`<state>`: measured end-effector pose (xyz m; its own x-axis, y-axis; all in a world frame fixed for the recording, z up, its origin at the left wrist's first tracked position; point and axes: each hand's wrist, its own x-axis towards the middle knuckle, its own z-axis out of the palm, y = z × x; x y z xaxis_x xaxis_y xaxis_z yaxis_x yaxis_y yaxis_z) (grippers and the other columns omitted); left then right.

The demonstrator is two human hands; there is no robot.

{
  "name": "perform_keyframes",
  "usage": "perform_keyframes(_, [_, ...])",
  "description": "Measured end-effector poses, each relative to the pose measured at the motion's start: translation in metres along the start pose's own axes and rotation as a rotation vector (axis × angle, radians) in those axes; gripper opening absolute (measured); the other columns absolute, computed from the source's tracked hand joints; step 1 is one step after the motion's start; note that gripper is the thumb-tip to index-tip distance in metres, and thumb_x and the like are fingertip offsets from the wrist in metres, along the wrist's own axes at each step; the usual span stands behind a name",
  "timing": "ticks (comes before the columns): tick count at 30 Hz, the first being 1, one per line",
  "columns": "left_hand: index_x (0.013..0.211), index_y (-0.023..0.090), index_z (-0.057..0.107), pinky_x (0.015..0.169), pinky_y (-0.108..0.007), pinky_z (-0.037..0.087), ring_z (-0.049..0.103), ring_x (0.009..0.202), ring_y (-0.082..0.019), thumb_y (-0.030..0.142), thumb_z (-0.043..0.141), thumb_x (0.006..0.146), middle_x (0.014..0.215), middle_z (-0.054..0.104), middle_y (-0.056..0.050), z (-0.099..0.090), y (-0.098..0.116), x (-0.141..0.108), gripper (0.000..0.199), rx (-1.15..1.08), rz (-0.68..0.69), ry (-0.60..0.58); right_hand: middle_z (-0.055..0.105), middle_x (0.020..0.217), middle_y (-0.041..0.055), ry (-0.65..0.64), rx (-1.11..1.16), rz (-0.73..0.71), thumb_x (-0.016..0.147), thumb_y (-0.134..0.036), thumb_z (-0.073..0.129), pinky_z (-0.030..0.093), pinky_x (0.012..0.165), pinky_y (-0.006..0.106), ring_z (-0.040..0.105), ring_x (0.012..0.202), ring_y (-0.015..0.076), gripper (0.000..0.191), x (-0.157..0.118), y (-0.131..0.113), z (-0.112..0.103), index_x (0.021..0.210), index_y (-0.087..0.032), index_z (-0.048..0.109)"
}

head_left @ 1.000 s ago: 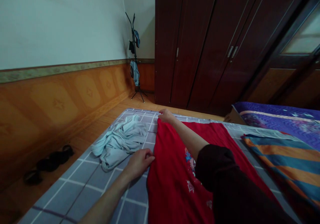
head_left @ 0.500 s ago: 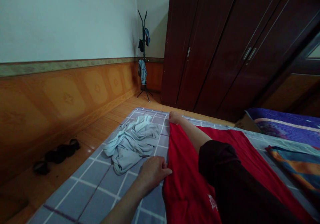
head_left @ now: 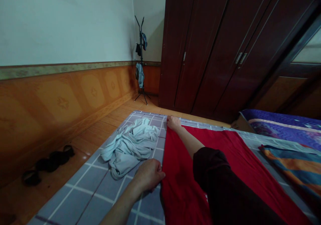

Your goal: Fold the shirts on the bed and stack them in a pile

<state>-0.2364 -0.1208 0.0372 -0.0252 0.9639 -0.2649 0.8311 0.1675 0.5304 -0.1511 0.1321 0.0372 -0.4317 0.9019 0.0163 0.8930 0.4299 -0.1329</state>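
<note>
A red garment [head_left: 180, 158] lies spread over the grey checked bed [head_left: 82, 184], a bit of white print showing beside my dark sleeve. My right hand [head_left: 173, 123] is closed on its far left corner, close to the bed's far edge. Nearer to me, my left hand [head_left: 149, 175] has its fingers pinched at the garment's left edge. To the left of both hands sits a crumpled pale grey garment [head_left: 131, 144], untouched. My right forearm crosses above the red fabric and hides part of it.
A folded blue and orange striped cloth [head_left: 296, 166] lies on the bed at right. Beyond are a purple quilted surface [head_left: 288, 126], a dark wardrobe [head_left: 200, 51] and a coat rack [head_left: 141, 61]. Black footwear [head_left: 50, 163] rests on the floor at left.
The red garment's far left part now lies wider and flatter, with its corner still in my right hand. My left hand stays at the left edge. The view has shifted slightly.
</note>
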Motion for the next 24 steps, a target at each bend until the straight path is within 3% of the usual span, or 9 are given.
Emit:
perform_keyframes(2, [0.069,0.018,0.063,0.055,-0.024,0.037,0.064,0.066,-0.019,0.028,0.052,0.078,0.063,0.066,-0.004,0.0,0.005,-0.001,0.017,0.089,-0.01,0.055,0.056,0.118,0.0082,0.029,0.004,-0.003,0.091,-0.035,0.055,0.05,0.084,0.041,0.058,0.1,0.0203,0.032,-0.008,-0.003,0.002,0.117,-0.017,0.055])
perform_keyframes(4, [0.076,0.018,0.063,0.059,-0.026,0.039,0.065,0.073,-0.021,0.028,0.047,0.085,0.074,0.068,-0.006,0.003,0.012,-0.003,0.021,0.222,0.012,0.202,0.056,0.119,0.0085,0.057,0.016,-0.007,0.09,-0.035,0.055,0.05,0.084,0.042,0.058,0.1,0.0206,0.033,-0.015,-0.005,0.003,0.118,-0.017,0.054])
perform_keyframes(7, [0.084,0.019,0.061,0.066,-0.028,0.04,0.064,0.08,-0.02,0.027,0.038,0.094,0.083,0.067,-0.007,0.015,0.021,-0.006,0.026,0.342,0.199,0.373,0.055,0.121,0.0087,0.101,0.049,-0.024,0.09,-0.035,0.055,0.05,0.085,0.043,0.057,0.102,0.0213,0.033,-0.022,-0.007,0.002,0.119,-0.017,0.054])
perform_keyframes(10, [0.082,0.02,0.06,0.068,-0.027,0.041,0.063,0.079,-0.02,0.027,0.047,0.091,0.083,0.065,-0.005,0.03,0.024,-0.007,0.017,0.375,0.395,0.294,0.055,0.122,0.0087,0.131,0.096,-0.045,0.09,-0.035,0.055,0.049,0.087,0.044,0.056,0.104,0.0219,0.034,-0.025,-0.006,0.0,0.119,-0.017,0.054])
perform_keyframes(13, [0.081,0.02,0.059,0.066,-0.028,0.041,0.063,0.079,-0.02,0.026,0.051,0.089,0.085,0.065,-0.004,0.037,0.023,-0.006,0.012,0.381,0.415,0.223,0.053,0.124,0.0091,0.182,0.137,-0.018,0.09,-0.036,0.055,0.048,0.088,0.045,0.056,0.106,0.0226,0.037,-0.026,0.007,-0.007,0.122,-0.018,0.052])
perform_keyframes(16, [0.081,0.02,0.058,0.066,-0.027,0.042,0.063,0.078,-0.019,0.024,0.048,0.09,0.084,0.065,-0.004,0.037,0.021,-0.004,0.014,0.382,0.401,0.227,0.052,0.127,0.0094,0.269,0.141,0.117,0.091,-0.036,0.054,0.047,0.089,0.045,0.055,0.107,0.0226,0.037,-0.03,0.043,-0.02,0.124,-0.019,0.051])
perform_keyframes(20, [0.081,0.02,0.06,0.071,-0.03,0.045,0.062,0.08,-0.019,0.025,0.047,0.09,0.085,0.065,-0.004,0.036,0.019,-0.001,0.016,0.386,0.462,0.316,0.053,0.125,0.009,0.347,0.075,0.41,0.091,-0.035,0.053,0.048,0.089,0.044,0.055,0.106,0.0216,0.033,-0.055,0.125,-0.042,0.12,-0.019,0.054])
perform_keyframes(22, [0.093,0.021,0.063,0.083,-0.035,0.047,0.061,0.093,-0.022,0.027,0.05,0.09,0.1,0.066,-0.006,0.039,0.016,0.002,0.015,0.37,0.533,0.371,0.053,0.124,0.0093,0.353,0.029,0.565,0.091,-0.035,0.054,0.048,0.089,0.044,0.055,0.107,0.0219,0.032,-0.076,0.17,-0.051,0.118,-0.018,0.055])
perform_keyframes(24, [0.114,0.021,0.06,0.097,-0.041,0.043,0.055,0.112,-0.026,0.032,0.054,0.088,0.122,0.061,-0.008,0.043,0.011,0.007,0.029,0.36,0.603,0.388,0.054,0.123,0.01,0.334,-0.007,0.688,0.09,-0.035,0.055,0.047,0.089,0.044,0.055,0.107,0.0226,0.034,-0.097,0.209,-0.054,0.118,-0.016,0.055])
